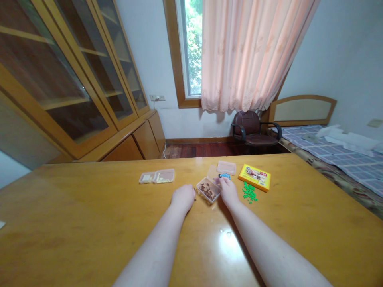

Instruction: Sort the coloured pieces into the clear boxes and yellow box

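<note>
A small clear plastic box (214, 200) full of brown building-block pieces (207, 189) sits on the table between my hands. My right hand (228, 190) is closed at the box's right edge, its fingers appearing to grip the rim. Just beyond those fingers is a small blue item with a black end (225, 175); whether the hand touches it I cannot tell. Left of the box, my left hand (183, 197) rests on the table with its fingers curled. Brown bits show beside its fingertips, and what they may hold is hidden.
A pile of green pieces (249, 192) lies right of my right hand, in front of a yellow box (255, 177). Behind the brown pieces is a clear lid (226, 167). An opened clear case (164, 176) with pale pieces stands farther left on the wooden table (89, 223).
</note>
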{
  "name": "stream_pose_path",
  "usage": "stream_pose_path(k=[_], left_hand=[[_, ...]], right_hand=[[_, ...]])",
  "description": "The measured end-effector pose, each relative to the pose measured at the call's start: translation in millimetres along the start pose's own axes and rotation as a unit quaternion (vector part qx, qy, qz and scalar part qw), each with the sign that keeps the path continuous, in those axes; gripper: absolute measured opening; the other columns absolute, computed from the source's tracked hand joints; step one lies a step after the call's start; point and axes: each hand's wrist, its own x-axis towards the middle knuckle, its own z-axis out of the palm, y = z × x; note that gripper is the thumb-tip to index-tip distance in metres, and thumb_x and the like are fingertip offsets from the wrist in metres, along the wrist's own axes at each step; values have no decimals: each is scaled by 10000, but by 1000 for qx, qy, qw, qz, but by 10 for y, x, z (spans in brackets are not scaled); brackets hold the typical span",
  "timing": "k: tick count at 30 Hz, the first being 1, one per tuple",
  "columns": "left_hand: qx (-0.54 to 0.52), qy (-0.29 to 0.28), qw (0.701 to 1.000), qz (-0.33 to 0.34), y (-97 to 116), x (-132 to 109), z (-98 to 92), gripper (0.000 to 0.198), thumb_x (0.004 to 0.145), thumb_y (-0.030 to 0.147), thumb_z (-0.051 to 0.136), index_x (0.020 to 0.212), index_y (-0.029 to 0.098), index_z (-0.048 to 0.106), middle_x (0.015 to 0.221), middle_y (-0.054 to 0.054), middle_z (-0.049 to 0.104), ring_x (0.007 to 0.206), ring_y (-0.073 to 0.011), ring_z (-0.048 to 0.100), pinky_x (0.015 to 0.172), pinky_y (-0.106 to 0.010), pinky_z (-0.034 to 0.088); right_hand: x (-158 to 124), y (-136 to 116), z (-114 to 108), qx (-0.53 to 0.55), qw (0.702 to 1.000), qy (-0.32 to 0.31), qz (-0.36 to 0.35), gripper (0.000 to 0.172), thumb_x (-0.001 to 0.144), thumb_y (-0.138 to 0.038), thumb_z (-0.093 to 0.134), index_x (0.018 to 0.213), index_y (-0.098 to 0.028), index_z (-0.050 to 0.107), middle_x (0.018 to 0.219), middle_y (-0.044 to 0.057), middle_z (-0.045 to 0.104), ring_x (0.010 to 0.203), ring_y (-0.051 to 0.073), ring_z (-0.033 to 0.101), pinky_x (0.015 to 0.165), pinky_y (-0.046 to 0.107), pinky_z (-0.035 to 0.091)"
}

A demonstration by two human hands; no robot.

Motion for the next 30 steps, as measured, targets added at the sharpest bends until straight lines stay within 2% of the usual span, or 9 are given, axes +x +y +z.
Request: stream_pose_path(k=[6,8,11,14,18,22,26,30], left_hand=[[-24,17,1000,-5,-10,-20,-89,330,856,333,298,834,165,582,840,-98,636,758,-199,600,643,-292,410],[-45,51,998,7,7,-55,-166,314,863,330,293,834,177,565,846,-78,624,755,-173,583,640,-268,391],[-76,118,988,60,59,-131,-269,248,860,284,311,814,193,537,842,-48,601,786,-146,549,669,-241,367],[-82,145,979,116,130,-189,-301,209,855,264,334,787,198,521,819,-36,587,787,-143,532,694,-239,356],[-67,117,980,147,175,-184,-262,229,866,290,342,793,195,537,811,-38,591,777,-151,533,693,-249,361],[-94,118,978,142,128,-131,-207,208,862,309,384,863,200,561,871,-31,610,817,-152,543,724,-249,377],[-125,129,970,165,78,-103,-153,207,858,282,401,961,223,571,955,-23,621,889,-152,544,803,-260,382],[-144,159,964,156,60,-106,-156,313,847,260,414,1151,229,485,1140,-39,556,1011,-159,513,881,-266,370]], right_hand=[[7,-14,-9,-16,1000,-6,-7,363,733,-448,442,726,-155,657,772,76,665,752,197,582,697,289,414],[9,-5,-4,-20,1000,-9,-11,376,734,-461,443,722,-155,661,770,75,666,756,199,582,707,296,412],[-15,4,28,-21,999,-19,-19,384,736,-478,454,730,-155,663,760,72,664,750,198,581,718,302,413],[-74,-13,82,-17,997,-65,-38,377,751,-478,453,740,-164,662,754,64,660,752,194,578,718,300,415],[-135,-49,128,-12,989,-138,-50,340,756,-450,465,719,-170,653,740,51,658,728,184,577,701,294,421],[-124,-42,124,-12,992,-118,-44,348,764,-439,454,734,-158,657,743,59,658,731,188,579,699,298,420],[-100,-21,113,-8,993,-106,-48,355,764,-447,453,736,-158,658,753,63,662,737,190,581,695,295,422],[-64,-2,87,-6,996,-76,-41,369,749,-469,462,736,-157,658,748,65,660,732,192,579,693,294,424]])
